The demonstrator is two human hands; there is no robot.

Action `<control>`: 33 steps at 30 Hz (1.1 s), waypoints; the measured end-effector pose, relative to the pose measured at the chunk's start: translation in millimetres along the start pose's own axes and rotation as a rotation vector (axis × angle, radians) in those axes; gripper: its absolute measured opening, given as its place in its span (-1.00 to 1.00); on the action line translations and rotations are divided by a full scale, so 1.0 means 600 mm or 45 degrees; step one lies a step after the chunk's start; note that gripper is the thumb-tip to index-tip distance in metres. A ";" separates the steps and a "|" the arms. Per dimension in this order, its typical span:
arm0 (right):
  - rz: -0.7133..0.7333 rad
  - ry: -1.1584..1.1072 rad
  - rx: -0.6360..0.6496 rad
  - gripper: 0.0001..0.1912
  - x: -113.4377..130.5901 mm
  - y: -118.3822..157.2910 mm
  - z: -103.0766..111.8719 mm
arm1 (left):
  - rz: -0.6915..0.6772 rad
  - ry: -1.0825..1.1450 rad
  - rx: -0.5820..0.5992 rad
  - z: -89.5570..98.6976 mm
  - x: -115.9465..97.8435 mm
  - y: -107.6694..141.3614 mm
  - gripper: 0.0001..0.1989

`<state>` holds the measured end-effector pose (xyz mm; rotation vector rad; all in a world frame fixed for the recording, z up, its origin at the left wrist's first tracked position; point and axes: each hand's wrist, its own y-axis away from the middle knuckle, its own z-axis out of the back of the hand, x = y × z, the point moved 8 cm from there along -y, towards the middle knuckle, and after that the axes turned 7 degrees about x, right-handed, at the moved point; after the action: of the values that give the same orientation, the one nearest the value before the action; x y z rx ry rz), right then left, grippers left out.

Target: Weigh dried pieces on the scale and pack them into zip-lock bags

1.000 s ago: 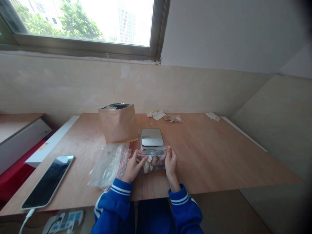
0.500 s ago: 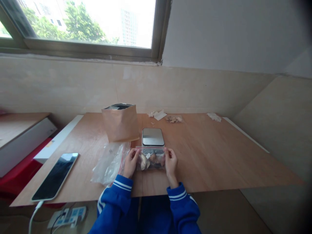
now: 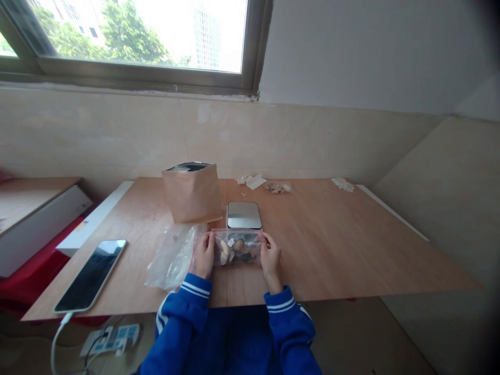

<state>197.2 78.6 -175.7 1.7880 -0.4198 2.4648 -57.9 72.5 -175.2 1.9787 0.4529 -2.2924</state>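
Note:
A clear zip-top bag (image 3: 236, 248) with a red seal holds dried mushroom pieces, brown and pale. It lies level just in front of a flat silver kitchen scale (image 3: 244, 215). My left hand (image 3: 205, 255) pinches the bag's left end, and my right hand (image 3: 270, 261) pinches its right end. Both sleeves are blue with white stripes. A crumpled empty plastic bag (image 3: 172, 258) lies against my left hand's outer side. Behind it stands a kraft paper pouch (image 3: 192, 194) with a dark lining.
The wooden table (image 3: 332, 250) carries a smartphone (image 3: 90, 276) on a charging cable at the left, plus paper scraps (image 3: 250, 180) and mushroom bits (image 3: 278, 187) along the wall. A power strip (image 3: 111, 338) sits below the front edge.
The zip bag has turned from tilted to level. My left hand has shifted from across its top to its left end. The bag now sits slightly farther from the scale's front.

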 end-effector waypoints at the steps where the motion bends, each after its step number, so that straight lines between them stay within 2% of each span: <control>1: 0.005 0.003 -0.001 -0.41 0.001 0.000 0.000 | -0.006 0.002 -0.011 0.002 0.001 0.000 -0.56; 8: 0.031 -0.057 -0.034 -0.45 0.005 0.000 0.001 | 0.009 0.129 0.018 -0.002 0.004 -0.002 -0.56; 13: 0.055 -0.053 -0.078 -0.46 0.005 0.000 0.004 | -0.037 0.093 0.025 -0.007 -0.007 0.000 -0.55; 19: 0.039 0.022 -0.092 -0.48 0.011 0.002 0.006 | -0.049 0.055 0.041 -0.007 -0.002 0.001 -0.61; 28: -0.001 0.045 -0.102 -0.49 0.009 0.001 0.007 | 0.052 0.200 0.050 -0.009 -0.008 0.005 -0.60; 33: 0.008 -0.005 -0.114 -0.52 0.005 -0.001 0.007 | 0.103 0.266 0.184 -0.028 -0.001 0.007 -0.63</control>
<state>200.2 77.6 -171.6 1.7597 -0.5286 2.4062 -40.9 72.8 -177.1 2.2725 0.2209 -2.1360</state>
